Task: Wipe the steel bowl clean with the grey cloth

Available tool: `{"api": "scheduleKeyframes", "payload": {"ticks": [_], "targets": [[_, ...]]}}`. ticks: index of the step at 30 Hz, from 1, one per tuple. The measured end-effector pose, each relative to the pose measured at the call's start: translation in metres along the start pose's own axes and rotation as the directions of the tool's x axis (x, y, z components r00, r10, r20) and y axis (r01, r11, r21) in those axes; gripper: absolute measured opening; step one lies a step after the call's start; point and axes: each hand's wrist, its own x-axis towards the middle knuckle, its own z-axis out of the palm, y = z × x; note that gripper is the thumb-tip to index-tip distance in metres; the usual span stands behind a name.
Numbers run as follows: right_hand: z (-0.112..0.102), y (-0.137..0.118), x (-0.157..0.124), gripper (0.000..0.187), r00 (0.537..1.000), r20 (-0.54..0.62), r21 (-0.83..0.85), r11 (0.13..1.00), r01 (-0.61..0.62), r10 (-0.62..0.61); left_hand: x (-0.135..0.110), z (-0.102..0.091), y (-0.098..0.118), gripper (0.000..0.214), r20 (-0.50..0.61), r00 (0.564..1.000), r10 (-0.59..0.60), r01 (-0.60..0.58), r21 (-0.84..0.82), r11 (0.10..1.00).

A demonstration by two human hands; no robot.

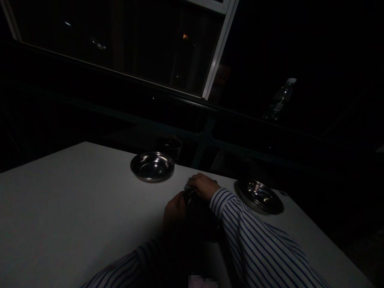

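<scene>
In deep shadow, a dark, shiny round dish [199, 214] is tilted between my hands over the table. My left hand [174, 210] is closed on its left edge, the fingers mostly dark. At the dish's top edge, my right hand [204, 186] is bent over and closed on a small pale crumpled piece that looks like cloth [188, 185]. One shallow steel dish [152, 167] lies to the left of my hands. More shallow steel dishes [260, 197], apparently stacked, lie to the right beyond my right sleeve.
The white table [75, 200] ends just behind the dishes. Past its far edge stands a dark round container [170, 146]. A clear plastic bottle [282, 98] with a white cap stands further back at right. A window frame [217, 56] crosses the dark background.
</scene>
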Motion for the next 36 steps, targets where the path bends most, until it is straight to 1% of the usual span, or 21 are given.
{"api": "scheduleKeyframes", "payload": {"ticks": [3,6,9,11,13,16,18,20,22,24,27,33,36], "targets": [[-0.001,0.008,-0.014,0.025,0.998,0.005,-0.005,0.998,-0.060,0.060,-0.003,0.001,0.002,0.032,0.010,1.000,-0.004,0.004,0.008,1.000],[0.000,0.029,-0.038,0.024,0.987,0.033,-0.011,0.987,-0.159,0.159,-0.005,0.002,0.004,0.032,0.009,1.000,0.006,-0.005,-0.023,1.000],[0.001,0.045,-0.060,0.027,0.970,0.062,-0.011,0.972,-0.233,0.233,-0.005,0.002,0.002,0.032,0.024,1.000,-0.013,0.014,-0.041,0.999],[0.001,0.049,-0.065,0.027,0.963,0.066,-0.014,0.965,-0.262,0.262,-0.003,0.002,0.000,0.032,0.025,0.999,-0.026,0.028,-0.048,0.998],[0.002,0.046,-0.060,0.026,0.962,0.054,-0.017,0.963,-0.267,0.268,-0.002,0.002,-0.002,0.032,0.006,1.000,-0.024,0.024,-0.057,0.998],[0.002,0.035,-0.040,0.025,0.972,0.020,-0.004,0.973,-0.232,0.232,0.001,0.001,-0.003,0.031,0.007,1.000,0.015,-0.015,-0.072,0.997],[0.001,0.026,-0.026,0.024,0.983,0.004,0.017,0.983,-0.181,0.181,0.002,-0.001,-0.003,0.031,0.002,0.999,0.043,-0.042,-0.082,0.996],[0.001,0.017,-0.014,0.025,0.991,-0.015,0.036,0.991,-0.130,0.130,0.003,-0.002,-0.003,0.032,-0.032,0.999,0.039,-0.041,-0.087,0.995],[0.001,0.009,-0.007,0.027,0.995,-0.037,0.053,0.995,-0.086,0.088,0.003,-0.003,-0.002,0.035,-0.067,0.998,0.009,-0.015,-0.078,0.997],[0.002,0.000,-0.004,0.029,0.997,-0.056,0.071,0.996,-0.049,0.053,0.003,-0.003,-0.002,0.038,-0.072,0.997,-0.011,0.006,-0.069,0.998],[0.003,-0.012,-0.003,0.027,0.997,-0.076,0.097,0.995,0.006,0.002,0.003,-0.001,-0.005,0.042,-0.075,0.997,-0.018,0.013,-0.063,0.998],[0.004,-0.027,-0.007,0.027,0.993,-0.103,0.135,0.988,0.075,-0.062,0.008,0.001,-0.015,0.042,-0.209,0.978,-0.018,0.003,-0.068,0.998],[0.005,-0.033,-0.010,0.028,0.991,-0.101,0.142,0.985,0.101,-0.087,0.009,0.000,-0.016,0.044,-0.243,0.970,-0.028,0.011,-0.072,0.997]]}}
